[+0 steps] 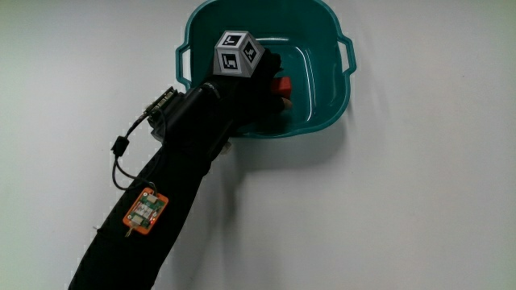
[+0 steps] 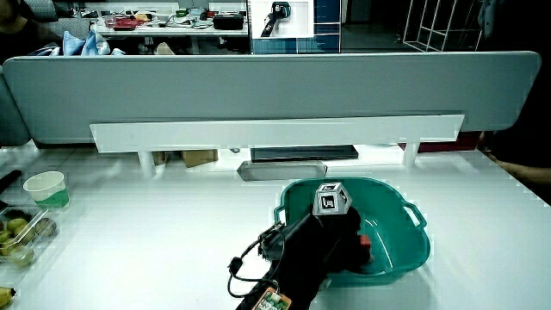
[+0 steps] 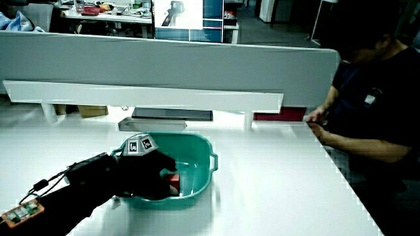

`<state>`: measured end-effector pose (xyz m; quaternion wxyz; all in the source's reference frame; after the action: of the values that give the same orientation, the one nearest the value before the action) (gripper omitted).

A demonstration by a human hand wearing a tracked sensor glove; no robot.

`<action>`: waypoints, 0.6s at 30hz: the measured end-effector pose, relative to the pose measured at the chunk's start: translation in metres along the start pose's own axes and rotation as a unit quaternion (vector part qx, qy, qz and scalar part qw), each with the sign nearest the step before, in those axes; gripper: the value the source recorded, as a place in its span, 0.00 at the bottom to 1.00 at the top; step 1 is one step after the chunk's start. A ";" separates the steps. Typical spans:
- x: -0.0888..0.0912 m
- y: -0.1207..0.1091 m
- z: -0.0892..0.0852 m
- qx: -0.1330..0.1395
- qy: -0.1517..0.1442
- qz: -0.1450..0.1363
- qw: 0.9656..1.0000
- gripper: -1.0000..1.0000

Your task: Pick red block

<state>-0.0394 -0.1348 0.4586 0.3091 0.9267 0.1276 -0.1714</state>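
**Red block under my fingers, but the grip is unproven**

My hand [image 1: 256, 84] is down inside the teal basin [image 1: 329, 32], reaching in over the rim nearest me, with the patterned cube [image 1: 239, 55] on its back tipped up toward the overhead view. The red block [image 1: 281, 87] lies on the basin floor right at my fingertips; only part of it shows past the glove from above, and in both side views it peeks out as a small red patch [image 2: 365, 243] just under my hand [image 3: 147, 176]. My fingers look curled down around the block, touching it, but whether they have really clamped onto it I cannot tell, since the glove hides the contact.

What worries me from here:

- If I have only pinched a corner or one edge, the block could twist out as I lift and drop back into the basin, likely sliding on the smooth, sloped floor toward the wall.
- My forearm [image 1: 173, 173] lies across the near rim. Pulling up at a slant could catch the rim and tip or drag the light basin along the white table [image 1: 419, 201].
- The dangling cable [image 1: 121, 153] and the small orange circuit board [image 1: 145, 211] on my sleeve sit close to the rim; a snag there would jerk my wrist and loosen my hold

So I judge that a straight, slow lift is what this calls for
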 end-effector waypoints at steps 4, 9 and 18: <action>0.000 -0.001 0.001 0.011 -0.004 0.002 1.000 0.75; -0.002 -0.001 -0.001 0.008 -0.009 0.004 1.000 0.82; -0.003 0.000 -0.001 0.016 -0.019 0.007 1.000 0.93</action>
<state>-0.0423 -0.1341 0.4608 0.2980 0.9288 0.1130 -0.1889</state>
